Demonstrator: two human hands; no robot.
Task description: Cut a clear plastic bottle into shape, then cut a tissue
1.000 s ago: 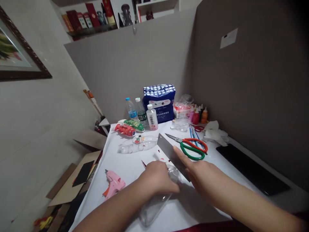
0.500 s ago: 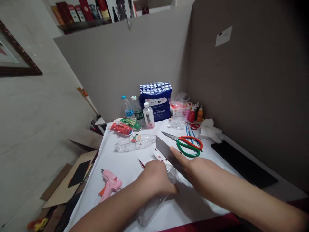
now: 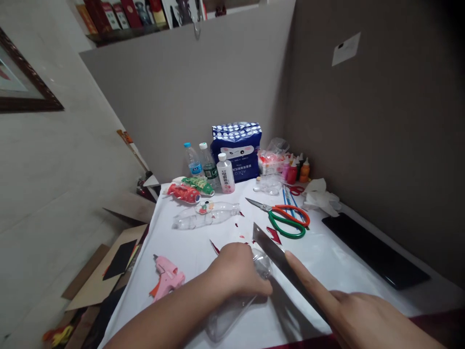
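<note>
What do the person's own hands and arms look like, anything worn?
The left hand and right hand are bare, without gloves; no ring or watch shows, though parts are hidden. The left forearm has no sleeve in view.

Glue gun [image 3: 170, 275] and scissors [image 3: 271, 209] show a craft corner, seemingly at home, given the framed picture [image 3: 12, 80].

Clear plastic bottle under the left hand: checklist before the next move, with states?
1. Left hand gripping clear plastic bottle: ok.
2. Right hand holding metal blade: ok.
3. Left hand safely clear of metal blade: cannot tell; a gap shows, depth unclear.
4. Metal blade touching clear plastic bottle: cannot tell from this angle.
5. Scissors out of both hands: ok, lying beyond.
6. Area around the blade free of scraps: not ok, red scrap nearby.
</note>
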